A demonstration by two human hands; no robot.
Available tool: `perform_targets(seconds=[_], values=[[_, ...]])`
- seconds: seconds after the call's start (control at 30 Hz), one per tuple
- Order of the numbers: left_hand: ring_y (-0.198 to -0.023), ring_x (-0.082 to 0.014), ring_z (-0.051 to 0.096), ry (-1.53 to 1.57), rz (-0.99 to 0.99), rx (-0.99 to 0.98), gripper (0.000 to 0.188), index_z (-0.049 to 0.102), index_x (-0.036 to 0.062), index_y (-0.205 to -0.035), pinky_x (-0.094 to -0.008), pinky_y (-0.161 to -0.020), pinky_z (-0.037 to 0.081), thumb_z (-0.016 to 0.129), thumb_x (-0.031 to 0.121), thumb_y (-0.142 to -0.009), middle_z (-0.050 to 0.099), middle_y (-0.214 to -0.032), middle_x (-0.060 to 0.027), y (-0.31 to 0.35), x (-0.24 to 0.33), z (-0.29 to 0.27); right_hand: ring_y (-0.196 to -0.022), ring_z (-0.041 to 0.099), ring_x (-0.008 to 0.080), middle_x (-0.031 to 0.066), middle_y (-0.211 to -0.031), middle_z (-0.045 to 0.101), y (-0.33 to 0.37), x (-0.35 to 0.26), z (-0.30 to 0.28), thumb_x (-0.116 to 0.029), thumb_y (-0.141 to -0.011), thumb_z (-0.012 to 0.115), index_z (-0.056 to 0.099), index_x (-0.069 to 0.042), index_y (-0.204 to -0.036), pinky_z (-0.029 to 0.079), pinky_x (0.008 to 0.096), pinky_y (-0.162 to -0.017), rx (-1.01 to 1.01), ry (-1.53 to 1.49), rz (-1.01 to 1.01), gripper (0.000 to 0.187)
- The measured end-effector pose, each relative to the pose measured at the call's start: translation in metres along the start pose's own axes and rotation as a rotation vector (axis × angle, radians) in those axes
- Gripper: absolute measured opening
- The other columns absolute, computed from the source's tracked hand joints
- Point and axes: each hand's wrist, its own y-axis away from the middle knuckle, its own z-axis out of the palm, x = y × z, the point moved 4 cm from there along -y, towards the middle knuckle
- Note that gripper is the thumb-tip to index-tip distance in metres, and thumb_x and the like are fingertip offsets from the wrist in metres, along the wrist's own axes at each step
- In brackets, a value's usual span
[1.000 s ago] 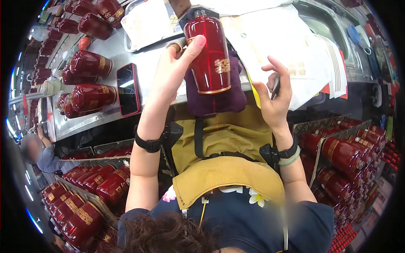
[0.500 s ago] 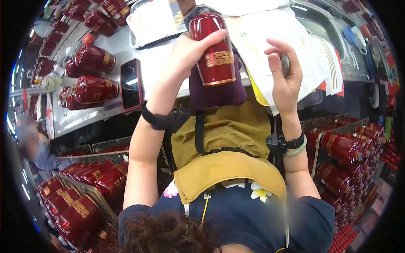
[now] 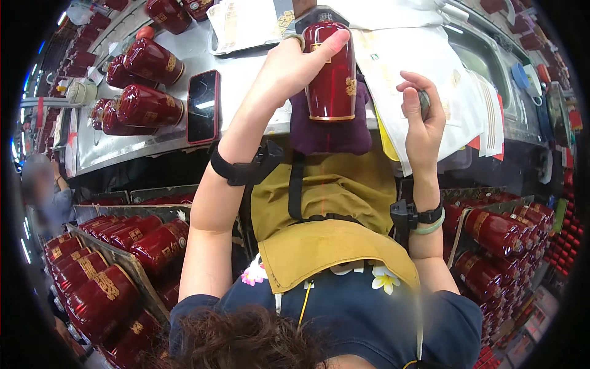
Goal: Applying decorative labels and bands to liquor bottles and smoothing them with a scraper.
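Red and glossy, the bottle (image 3: 329, 92) lies over a purple cushion (image 3: 332, 141) at the near edge of the bench (image 3: 104, 154), base toward me, neck far beside a dark block (image 3: 303, 23). I cannot tell whether it rests its full weight there; the soft pad probably spares its finish. My left hand (image 3: 298, 64) grips it from the left near the shoulder, thumb across the top and other fingers hidden, likely to stop it rolling while leaving the near part uncovered. My right hand (image 3: 424, 117), well apart from it, curls around a small grey object (image 3: 424, 104) above the white sheets (image 3: 424, 55). Other bottles (image 3: 147, 106) sit left past my phone (image 3: 203, 106), presumably safe from knocks.
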Motion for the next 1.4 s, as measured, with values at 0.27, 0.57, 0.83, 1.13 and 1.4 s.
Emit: perform_targets(seconds=[0.27,0.57,0.83,1.13,1.4], values=[[-0.093,-0.0207,0.075,0.610,-0.031,-0.042,0.068,0.068,-0.0032,-0.121,-0.0347,-0.085,0.061,0.088,0.048,-0.081,0.076,-0.107,-0.0140,-0.035,-0.051,0.035,-0.076,0.042,0.0020,-0.0071,-0.089,0.055,0.000,-0.005,0.022,-0.014,-0.106,0.064,0.068,-0.003,-0.118,0.033,0.0189,-0.066,-0.034,-0.029,-0.015,0.017],[-0.095,-0.0178,0.072,0.685,0.228,0.331,0.061,0.070,-0.0028,-0.117,-0.0320,-0.090,0.057,0.094,0.037,-0.076,0.076,-0.107,-0.0118,0.038,-0.037,-0.059,-0.083,0.048,0.0055,0.0001,-0.099,0.062,-0.013,-0.009,-0.004,-0.016,-0.109,0.058,0.066,-0.001,-0.120,0.039,0.0211,-0.075,0.021,0.046,-0.028,0.020],[-0.102,-0.0371,0.073,0.087,0.139,1.352,0.079,0.064,-0.0089,-0.111,-0.0441,-0.093,0.057,0.099,0.038,-0.058,0.074,-0.109,-0.0237,-0.042,-0.092,-0.194,-0.073,0.043,0.0024,-0.0028,-0.095,0.061,-0.005,0.000,-0.004,-0.016,-0.108,0.060,0.066,-0.002,-0.119,0.035,0.0193,-0.063,0.018,0.079,-0.032,0.019],[-0.117,-0.0468,0.059,-0.111,-0.007,1.683,0.085,0.048,-0.0104,-0.124,-0.0498,-0.103,0.049,0.095,0.023,-0.060,0.058,-0.125,-0.0318,-0.125,-0.164,-0.237,-0.075,0.042,0.0031,-0.0017,-0.098,0.060,-0.008,0.022,-0.027,-0.016,-0.107,0.060,0.066,-0.004,-0.119,0.034,0.0193,-0.066,0.086,0.097,0.038,0.018],[-0.134,-0.0457,0.043,-0.423,-0.097,1.772,0.094,0.041,-0.0110,-0.138,-0.0483,-0.117,0.037,0.091,0.030,-0.069,0.039,-0.144,-0.0319,-0.134,-0.141,-0.236,-0.074,0.043,0.0036,-0.0010,-0.097,0.060,-0.022,0.042,-0.016,-0.019,-0.108,0.060,0.066,-0.004,-0.118,0.035,0.0199,-0.066,0.060,0.109,0.087,0.019]])
